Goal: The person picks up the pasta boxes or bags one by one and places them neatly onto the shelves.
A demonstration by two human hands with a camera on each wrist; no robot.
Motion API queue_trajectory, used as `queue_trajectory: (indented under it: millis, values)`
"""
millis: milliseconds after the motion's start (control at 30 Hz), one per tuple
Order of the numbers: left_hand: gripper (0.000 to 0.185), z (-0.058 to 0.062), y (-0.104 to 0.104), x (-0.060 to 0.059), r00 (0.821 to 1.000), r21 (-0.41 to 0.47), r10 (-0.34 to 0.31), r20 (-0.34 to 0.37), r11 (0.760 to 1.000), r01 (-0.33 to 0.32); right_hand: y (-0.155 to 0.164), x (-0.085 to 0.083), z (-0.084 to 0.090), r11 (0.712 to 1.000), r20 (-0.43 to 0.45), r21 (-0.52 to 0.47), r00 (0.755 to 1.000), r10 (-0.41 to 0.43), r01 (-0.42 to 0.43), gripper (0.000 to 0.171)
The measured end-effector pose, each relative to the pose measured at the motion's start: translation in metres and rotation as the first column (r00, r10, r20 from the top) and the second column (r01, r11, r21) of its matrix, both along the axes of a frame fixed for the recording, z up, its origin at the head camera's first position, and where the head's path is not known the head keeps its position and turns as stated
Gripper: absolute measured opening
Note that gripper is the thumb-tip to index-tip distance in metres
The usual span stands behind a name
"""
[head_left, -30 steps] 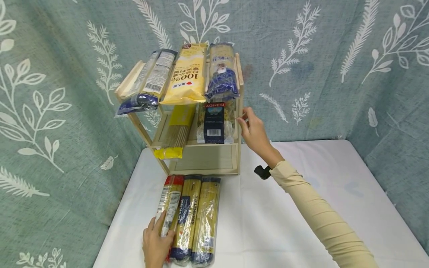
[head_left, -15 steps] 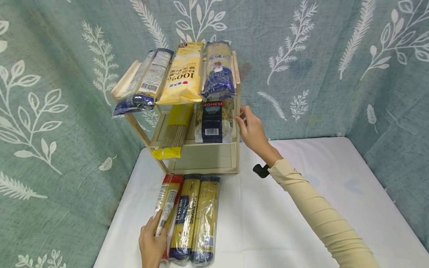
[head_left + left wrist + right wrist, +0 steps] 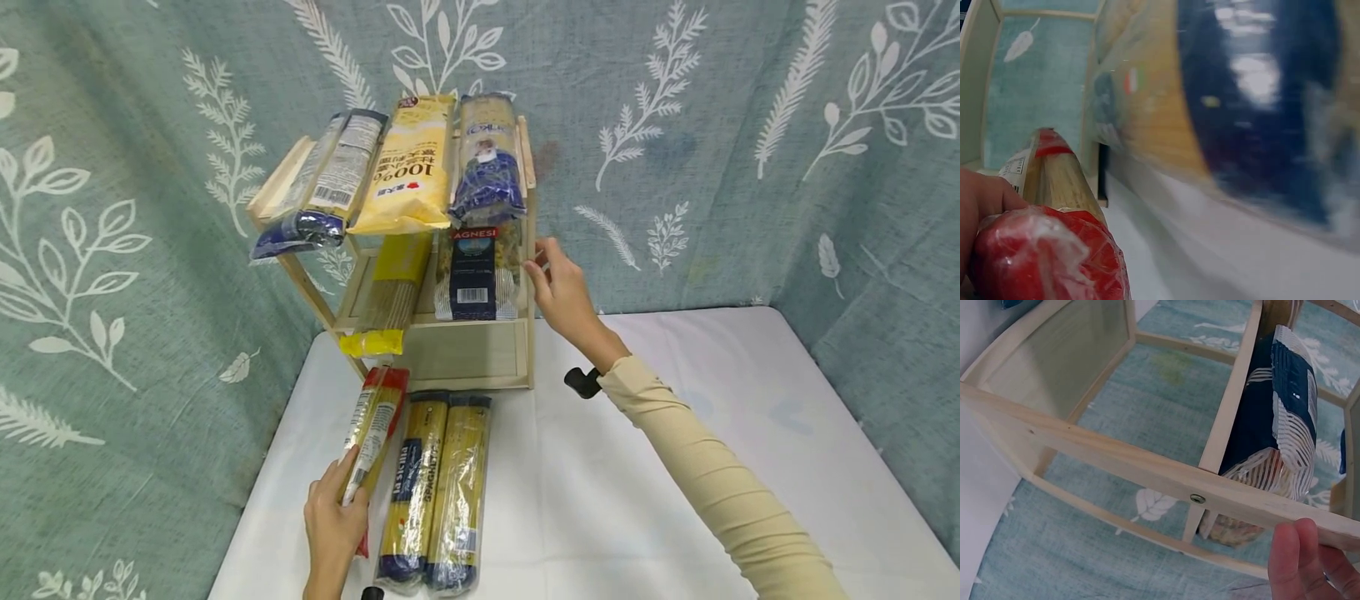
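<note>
My left hand (image 3: pixel 333 508) grips a red-ended spaghetti packet (image 3: pixel 372 417), whose far end points at the shelf's bottom tier. In the left wrist view the red crinkled end of this spaghetti packet (image 3: pixel 1054 256) is close to the camera. Beside it on the table lie two more spaghetti packets, one labelled la sicilia (image 3: pixel 411 492) and one plain-looking clear packet (image 3: pixel 459 500). My right hand (image 3: pixel 566 292) holds the right front post of the wooden shelf (image 3: pixel 531 350). In the right wrist view the fingertips (image 3: pixel 1305 540) rest on that post.
On the top tier lie a blue-ended pasta packet (image 3: pixel 341 167), a yellow pasta bag (image 3: pixel 408 167) and another blue pasta packet (image 3: pixel 489 158). The middle tier bears a yellow noodle packet (image 3: pixel 393 287) and an Agnesi pasta bag (image 3: pixel 474 275). A patterned curtain (image 3: pixel 675 167) hangs behind.
The left hand has lifted the red-ended spaghetti packet and moved it forward and slightly left, away from the other two. The right hand has stayed on the shelf post.
</note>
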State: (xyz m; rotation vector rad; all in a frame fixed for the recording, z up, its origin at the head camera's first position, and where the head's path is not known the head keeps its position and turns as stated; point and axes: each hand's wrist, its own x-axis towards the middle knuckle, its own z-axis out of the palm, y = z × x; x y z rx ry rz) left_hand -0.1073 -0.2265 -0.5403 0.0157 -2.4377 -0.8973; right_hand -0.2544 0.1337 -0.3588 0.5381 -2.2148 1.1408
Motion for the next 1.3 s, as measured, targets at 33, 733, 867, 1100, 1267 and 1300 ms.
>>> queue_trajectory:
  millis: [33, 733, 867, 1100, 1267, 1300]
  values:
    - [0.062, 0.001, 0.0, -0.002, 1.0, 0.003, -0.003, 0.001, 1.0, 0.003, 0.0, 0.0, 0.0, 1.0, 0.001, -0.001, 1.0, 0.001, -0.001, 0.021]
    - [0.055, 0.023, 0.008, -0.053, 0.995, 0.02, -0.099, -0.017, 0.995, 0.099, 0.0, 0.001, 0.001, 1.0, 0.017, 0.004, 1.0, 0.011, -0.011, 0.022]
    - [0.054, 0.026, 0.009, -0.065, 0.993, 0.03, -0.116, -0.021, 0.993, 0.117, 0.0, 0.0, 0.0, 1.0, 0.011, -0.003, 1.0, 0.013, -0.013, 0.02]
    - [0.051, 0.031, 0.014, -0.084, 0.992, 0.044, -0.127, 0.002, 0.991, 0.127, 0.0, -0.001, -0.001, 1.0, 0.003, -0.006, 1.0, 0.015, -0.015, 0.019]
    - [0.051, 0.034, 0.019, -0.097, 0.991, 0.055, -0.13, -0.013, 0.99, 0.13, 0.0, -0.003, -0.002, 1.0, -0.007, -0.008, 1.0, 0.015, -0.015, 0.018]
    - [0.05, 0.035, 0.021, -0.099, 0.991, 0.058, -0.132, -0.019, 0.989, 0.133, 0.0, -0.003, -0.002, 1.0, -0.006, -0.007, 1.0, 0.016, -0.016, 0.018]
